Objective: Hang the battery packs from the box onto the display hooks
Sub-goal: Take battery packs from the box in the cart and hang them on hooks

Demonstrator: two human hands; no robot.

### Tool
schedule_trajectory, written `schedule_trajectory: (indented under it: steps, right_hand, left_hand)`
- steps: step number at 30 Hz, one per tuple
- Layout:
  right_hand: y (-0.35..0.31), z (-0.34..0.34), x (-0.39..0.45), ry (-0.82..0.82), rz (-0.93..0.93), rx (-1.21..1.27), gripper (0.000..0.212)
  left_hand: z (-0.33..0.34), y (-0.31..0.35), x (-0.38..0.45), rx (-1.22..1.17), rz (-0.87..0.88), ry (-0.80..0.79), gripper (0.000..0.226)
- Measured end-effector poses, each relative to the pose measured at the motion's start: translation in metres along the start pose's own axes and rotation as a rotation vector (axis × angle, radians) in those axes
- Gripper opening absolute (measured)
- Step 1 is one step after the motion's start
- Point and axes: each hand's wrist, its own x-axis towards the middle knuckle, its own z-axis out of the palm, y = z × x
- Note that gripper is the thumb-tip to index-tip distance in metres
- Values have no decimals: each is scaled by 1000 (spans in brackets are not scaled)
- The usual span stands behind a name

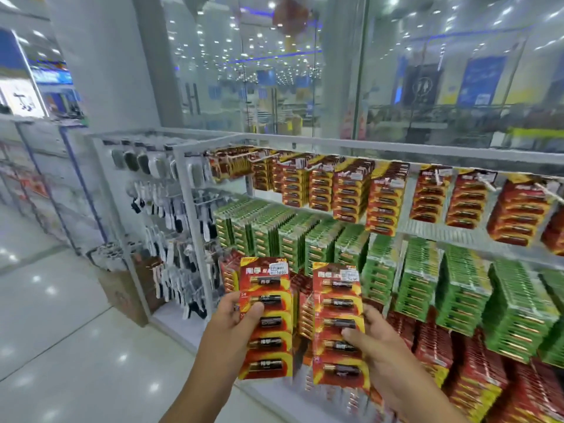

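Red and yellow card filled our view: we held one battery pack in each hand, upright and face-on, in front of the display rack (305, 141). Our left hand (236, 315) gripped the left pack (266, 319) at its left edge, thumb across the front and fingers curled behind. Our right hand (370, 334) pinched the right pack (337, 325) the same way from its right edge, thumb on the blister. Holding them low and by the sides left the top edges free, which we judged sensible, since the hang holes at the top must meet a hook; the holes themselves were too small to make out.

The two packs stood side by side, just apart, neither yet on a hook. The top row of red packs (351, 190) hung from white hooks (547, 190), the green packs (421, 279) filled the middle rows, and more red packs sat lowest. By colour, ours seemed to belong with the red rows.

A cardboard box (122, 296) stood on the floor at the rack's left corner; whether it was the supply box we could not tell.
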Motion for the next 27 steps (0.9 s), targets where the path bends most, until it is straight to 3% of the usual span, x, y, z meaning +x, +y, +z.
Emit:
schedule_trajectory:
  steps: [4,8,12,19,24,27]
  right_hand:
    - [-21,10,68,14,-58,26,51]
    - [-47,21,123,29,-82,18,47]
    - [-65,38,167,83,-127,3,60]
    - [-72,76,230,211,-216,-52,36]
    - [-82,103,268,341,-303,-61,35]
    - [-84,115,285,415,-315,-65,35]
  left_hand:
    - [9,12,77,12,14,-20,28]
    - [16,32,138,24,44,-43,55]
    - [17,45,193,-4,58,-99,15]
    - [9,62,280,-56,69,-197,19]
    - [-1,80,340,-27,80,-337,18]
    - [-3,85,365,-2,126,-442,5]
